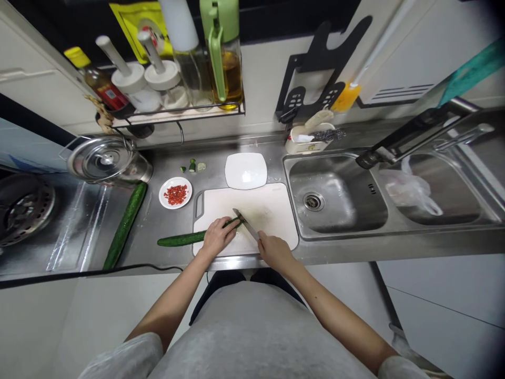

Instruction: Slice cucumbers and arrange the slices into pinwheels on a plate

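My left hand (219, 235) presses down on a long cucumber (179, 240) that lies across the left side of the white cutting board (276, 208). In my right hand (274, 250) is the handle of a kitchen knife (250, 228), its blade slanting up and left against the cucumber's right end. Behind the board lies a white rectangular plate (246, 169) with nothing on it. A small white plate (175, 193) to the left carries chopped red pieces. Several small cucumber bits (192, 166) rest behind that plate. A second whole cucumber (127, 223) lies farther left.
A lidded steel pot (108, 159) stands at the back left, near a stove burner (24, 209). Above is a rack (185, 114) of seasoning bottles. On the right is a double sink (339, 197) with a plastic bag (410, 188). A black cable (94, 272) runs along the front edge.
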`<control>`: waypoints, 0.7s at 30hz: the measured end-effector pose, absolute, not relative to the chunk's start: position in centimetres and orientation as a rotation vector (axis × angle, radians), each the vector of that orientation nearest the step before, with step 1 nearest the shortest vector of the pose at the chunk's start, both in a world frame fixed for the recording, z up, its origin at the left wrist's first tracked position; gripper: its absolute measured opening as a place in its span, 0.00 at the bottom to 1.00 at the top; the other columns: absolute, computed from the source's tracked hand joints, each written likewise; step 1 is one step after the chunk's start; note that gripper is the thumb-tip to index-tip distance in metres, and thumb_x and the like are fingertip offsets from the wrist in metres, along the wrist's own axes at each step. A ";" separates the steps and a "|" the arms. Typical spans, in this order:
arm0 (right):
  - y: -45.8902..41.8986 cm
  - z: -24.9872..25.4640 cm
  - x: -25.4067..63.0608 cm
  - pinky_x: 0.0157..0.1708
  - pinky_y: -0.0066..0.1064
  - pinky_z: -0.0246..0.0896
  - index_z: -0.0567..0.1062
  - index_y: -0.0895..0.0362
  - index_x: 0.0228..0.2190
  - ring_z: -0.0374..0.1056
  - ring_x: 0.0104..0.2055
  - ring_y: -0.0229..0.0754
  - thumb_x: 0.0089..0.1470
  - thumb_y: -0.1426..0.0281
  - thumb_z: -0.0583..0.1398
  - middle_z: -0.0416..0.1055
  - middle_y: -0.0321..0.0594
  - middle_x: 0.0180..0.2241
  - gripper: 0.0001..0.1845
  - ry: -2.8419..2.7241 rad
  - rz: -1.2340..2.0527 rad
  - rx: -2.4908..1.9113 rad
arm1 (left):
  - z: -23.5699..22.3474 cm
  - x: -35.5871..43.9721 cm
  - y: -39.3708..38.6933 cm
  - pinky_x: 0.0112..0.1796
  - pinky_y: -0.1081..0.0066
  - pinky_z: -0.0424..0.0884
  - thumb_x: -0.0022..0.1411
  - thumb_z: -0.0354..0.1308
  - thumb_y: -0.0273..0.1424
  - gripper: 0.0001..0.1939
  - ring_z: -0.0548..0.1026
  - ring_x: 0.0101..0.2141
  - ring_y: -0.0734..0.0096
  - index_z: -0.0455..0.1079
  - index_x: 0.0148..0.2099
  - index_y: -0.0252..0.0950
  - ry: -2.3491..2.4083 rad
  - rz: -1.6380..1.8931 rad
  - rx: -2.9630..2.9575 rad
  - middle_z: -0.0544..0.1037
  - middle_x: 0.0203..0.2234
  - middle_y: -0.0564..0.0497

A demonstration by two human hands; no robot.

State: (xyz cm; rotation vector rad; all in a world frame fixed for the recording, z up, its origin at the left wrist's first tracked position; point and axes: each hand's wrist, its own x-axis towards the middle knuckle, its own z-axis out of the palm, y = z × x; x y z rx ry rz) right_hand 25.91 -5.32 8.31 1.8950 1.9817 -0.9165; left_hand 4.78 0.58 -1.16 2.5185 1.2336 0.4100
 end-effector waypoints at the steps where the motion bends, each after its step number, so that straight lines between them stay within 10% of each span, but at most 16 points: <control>1: -5.3 8.4 25.9 0.32 0.31 0.54 0.65 0.58 0.46 0.72 0.38 0.47 0.63 0.70 0.44 0.75 0.48 0.35 0.15 1.982 -0.916 1.886 | -1.2 4.8 0.6 0.47 0.62 0.69 0.66 0.50 0.36 0.20 0.69 0.45 0.64 0.65 0.59 0.47 1.234 0.410 2.515 0.71 0.47 0.47; 21: -4.7 7.9 26.1 0.35 0.31 0.57 0.65 0.60 0.46 0.71 0.40 0.47 0.62 0.73 0.46 0.74 0.50 0.35 0.14 2.004 -0.965 1.796 | -1.3 5.0 0.7 0.47 0.64 0.70 0.65 0.50 0.35 0.18 0.70 0.45 0.66 0.68 0.57 0.46 1.242 0.460 2.445 0.72 0.46 0.48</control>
